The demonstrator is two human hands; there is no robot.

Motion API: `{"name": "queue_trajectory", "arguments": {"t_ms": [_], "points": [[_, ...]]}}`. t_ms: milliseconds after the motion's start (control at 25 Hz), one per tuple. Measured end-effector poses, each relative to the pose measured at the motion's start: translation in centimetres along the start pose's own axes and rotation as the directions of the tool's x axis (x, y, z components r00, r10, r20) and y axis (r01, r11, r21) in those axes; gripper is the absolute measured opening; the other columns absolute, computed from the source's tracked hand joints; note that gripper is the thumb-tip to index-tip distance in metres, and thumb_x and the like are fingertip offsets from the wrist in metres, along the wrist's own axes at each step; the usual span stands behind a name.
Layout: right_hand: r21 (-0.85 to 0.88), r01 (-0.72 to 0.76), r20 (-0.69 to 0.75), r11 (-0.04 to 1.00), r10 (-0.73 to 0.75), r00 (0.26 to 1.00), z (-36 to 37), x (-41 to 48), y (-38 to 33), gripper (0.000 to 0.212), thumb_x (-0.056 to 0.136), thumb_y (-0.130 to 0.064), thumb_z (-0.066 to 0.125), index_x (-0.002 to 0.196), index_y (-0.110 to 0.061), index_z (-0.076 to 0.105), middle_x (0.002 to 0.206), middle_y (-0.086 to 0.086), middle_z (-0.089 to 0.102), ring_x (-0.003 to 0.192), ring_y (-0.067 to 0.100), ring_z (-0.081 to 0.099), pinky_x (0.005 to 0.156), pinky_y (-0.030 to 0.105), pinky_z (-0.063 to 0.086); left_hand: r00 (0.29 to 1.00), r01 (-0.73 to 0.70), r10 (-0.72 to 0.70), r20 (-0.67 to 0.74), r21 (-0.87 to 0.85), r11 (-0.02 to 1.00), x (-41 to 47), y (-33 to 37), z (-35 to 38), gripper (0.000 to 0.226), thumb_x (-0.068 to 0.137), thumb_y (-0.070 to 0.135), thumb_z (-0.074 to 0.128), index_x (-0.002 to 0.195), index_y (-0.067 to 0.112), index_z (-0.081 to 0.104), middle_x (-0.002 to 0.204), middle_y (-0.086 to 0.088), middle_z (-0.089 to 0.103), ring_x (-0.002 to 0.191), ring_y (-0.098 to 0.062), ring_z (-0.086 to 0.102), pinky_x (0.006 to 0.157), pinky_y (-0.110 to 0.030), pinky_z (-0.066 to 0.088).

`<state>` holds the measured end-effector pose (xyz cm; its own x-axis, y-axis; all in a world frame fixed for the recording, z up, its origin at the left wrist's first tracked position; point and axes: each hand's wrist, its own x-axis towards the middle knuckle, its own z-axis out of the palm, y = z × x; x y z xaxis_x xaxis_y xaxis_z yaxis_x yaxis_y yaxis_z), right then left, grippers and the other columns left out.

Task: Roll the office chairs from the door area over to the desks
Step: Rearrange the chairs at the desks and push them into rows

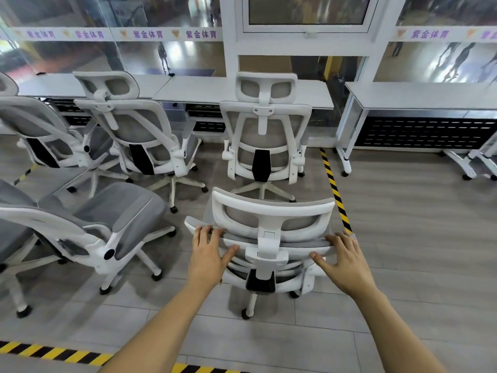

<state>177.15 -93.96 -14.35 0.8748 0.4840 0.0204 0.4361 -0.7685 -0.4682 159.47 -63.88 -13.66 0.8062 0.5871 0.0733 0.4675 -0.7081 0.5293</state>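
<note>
A white office chair [271, 211] with grey mesh stands right in front of me, its back toward me. My left hand [211, 254] grips the left end of its backrest top edge, fingers curled over it. My right hand [343, 259] holds the right end the same way. Directly ahead, another white chair [265, 135] faces a long white desk [215, 90] along the glass wall.
Two more chairs [139, 130] [40, 135] stand at the desk to the left, and one [80, 224] sits sideways close on my left. A second desk [419, 95] is at right. Yellow-black floor tape [334, 189] runs between the desks and another strip [53, 352] near my feet.
</note>
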Motion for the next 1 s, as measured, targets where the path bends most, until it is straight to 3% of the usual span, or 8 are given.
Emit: {"name": "queue_trajectory", "arguments": {"t_ms": [80,160,320,480,880,1000], "points": [[0.015,-0.017,-0.050,1.000,0.017,0.999,-0.1,-0.2,-1.0,0.068,0.086,-0.067,0.057,0.136,-0.022,0.050,0.141,-0.001,0.051,0.140,0.024,0.036,0.117,0.044,0.031,0.999,-0.024,0.022,0.045,0.049,0.999,-0.1,-0.2,-0.5,0.054,0.093,0.054,0.055,0.137,0.026,0.046,0.151,-0.005,0.033,0.148,-0.030,0.013,0.115,-0.048,0.033],[0.064,-0.006,-0.128,0.998,0.014,0.992,-0.4,-0.9,-2.8,0.052,0.088,-0.046,0.064,0.133,-0.022,0.053,0.132,0.000,0.058,0.128,0.026,0.049,0.107,0.045,0.038,0.993,-0.104,0.097,0.070,0.109,0.989,-0.2,-0.5,-1.2,0.051,0.094,0.050,0.054,0.138,0.026,0.046,0.147,-0.004,0.039,0.144,-0.030,0.024,0.114,-0.048,0.034],[0.110,0.092,-0.301,0.990,-0.055,0.952,-0.2,-2.9,-8.8,0.034,0.089,-0.020,0.067,0.123,-0.020,0.061,0.118,0.001,0.064,0.113,0.028,0.054,0.096,0.042,0.041,0.981,-0.192,0.191,0.026,0.121,0.974,-2.0,-0.8,-4.3,0.039,0.094,0.042,0.053,0.130,0.029,0.050,0.137,0.003,0.048,0.128,-0.023,0.042,0.103,-0.042,0.042],[0.098,0.189,-0.364,0.977,-0.141,0.921,1.4,-5.2,-16.9,0.028,0.090,-0.021,0.066,0.118,-0.020,0.063,0.112,-0.001,0.065,0.109,0.024,0.055,0.094,0.042,0.044,0.966,-0.244,0.252,-0.057,0.114,0.963,-4.4,-3.4,-9.3,0.033,0.095,0.040,0.052,0.126,0.030,0.051,0.131,0.006,0.050,0.122,-0.019,0.043,0.100,-0.039,0.041],[0.224,0.337,-0.211,0.914,-0.293,0.933,12.7,-9.9,-40.2,0.027,0.094,-0.027,0.058,0.121,-0.025,0.059,0.115,-0.010,0.060,0.109,0.013,0.054,0.095,0.031,0.040,0.968,-0.152,0.180,-0.173,0.163,0.975,-10.6,-21.7,-24.6,0.031,0.093,0.045,0.043,0.118,0.031,0.056,0.120,0.012,0.053,0.111,-0.017,0.047,0.097,-0.034,0.039],[0.233,0.387,-0.167,0.892,-0.355,0.920,16.1,-10.1,-45.7,0.027,0.095,-0.028,0.059,0.121,-0.025,0.060,0.118,-0.009,0.061,0.108,0.016,0.056,0.096,0.034,0.043,0.968,-0.098,0.133,-0.212,0.168,0.981,-11.4,-26.7,-28.0,0.026,0.093,0.040,0.050,0.118,0.031,0.055,0.119,0.010,0.052,0.108,-0.018,0.047,0.095,-0.036,0.039]]}}
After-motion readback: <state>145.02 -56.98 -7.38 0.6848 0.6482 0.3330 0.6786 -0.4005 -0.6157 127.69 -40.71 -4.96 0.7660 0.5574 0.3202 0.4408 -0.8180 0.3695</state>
